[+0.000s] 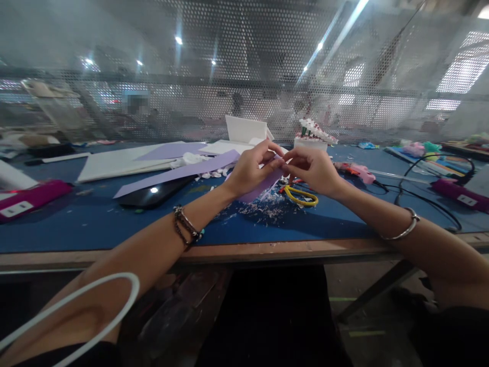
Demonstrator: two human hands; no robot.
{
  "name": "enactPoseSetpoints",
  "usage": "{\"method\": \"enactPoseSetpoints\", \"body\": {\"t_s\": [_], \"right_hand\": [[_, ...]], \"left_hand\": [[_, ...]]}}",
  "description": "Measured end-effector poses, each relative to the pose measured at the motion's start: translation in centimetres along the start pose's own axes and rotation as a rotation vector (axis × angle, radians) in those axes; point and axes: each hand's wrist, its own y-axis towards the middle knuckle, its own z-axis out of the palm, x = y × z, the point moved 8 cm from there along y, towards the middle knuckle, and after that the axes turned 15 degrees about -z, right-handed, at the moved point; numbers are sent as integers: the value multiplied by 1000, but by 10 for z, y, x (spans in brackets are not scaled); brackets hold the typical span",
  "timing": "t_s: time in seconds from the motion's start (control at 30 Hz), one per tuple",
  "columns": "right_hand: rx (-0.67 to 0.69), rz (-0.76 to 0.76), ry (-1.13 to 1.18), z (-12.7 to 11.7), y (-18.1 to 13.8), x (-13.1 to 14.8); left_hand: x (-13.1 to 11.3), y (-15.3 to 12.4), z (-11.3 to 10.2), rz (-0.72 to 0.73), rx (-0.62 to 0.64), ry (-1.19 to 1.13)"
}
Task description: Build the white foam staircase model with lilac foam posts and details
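My left hand (254, 171) is closed in a pinch on a piece of purple paper (262, 189) that hangs below its fingers. The fingertips of my right hand (313, 167) meet those of the left at the paper's upper edge; they are pinched together, and what lies between them is too small to make out. Under the right hand lie scissors with yellow handles (305, 198), their blades mostly hidden. Small paper shreds (269, 213) are scattered on the blue tabletop (214, 221) beneath both hands.
Left of the hands, a long purple strip (179, 173) lies across a black phone (153, 198), near white boards (122, 160). Behind stands a white folded piece (246, 128). To the right are a pink glue gun (361, 172), black cables (428, 191) and a purple power strip (458, 193).
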Motion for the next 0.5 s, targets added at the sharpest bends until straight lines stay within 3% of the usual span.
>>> {"method": "enactPoseSetpoints", "body": {"t_s": [0.27, 0.5], "right_hand": [[-9, -102, -417, -8, 1, 16], [26, -115, -434, -7, 1, 17]], "left_hand": [[5, 5, -2, -61, 17, -141], [8, 7, -8, -27, -20, -103]]}}
